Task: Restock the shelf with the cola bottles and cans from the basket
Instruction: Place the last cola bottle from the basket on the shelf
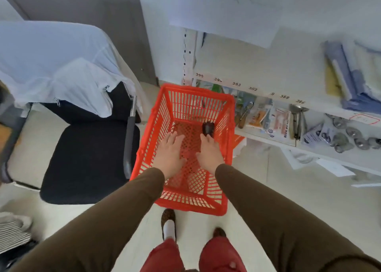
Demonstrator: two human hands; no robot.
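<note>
Padded black chair seat (88,160), matte fabric, lies left of the left hand (170,153), which reaches down into the red lattice plastic basket (158,127), fingers straight and spread, holding nothing. The right hand (210,153) reaches beside it, fingers extended; their tips meet a dark, rounded cola bottle (208,128) lying just beyond on the basket floor; grip cannot be confirmed. White shelf (268,139) stands right.

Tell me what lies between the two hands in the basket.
Head view: between the left hand and the right hand only the bare red mesh floor of the basket shows. The dark cola bottle lies beyond the right fingers.
</note>
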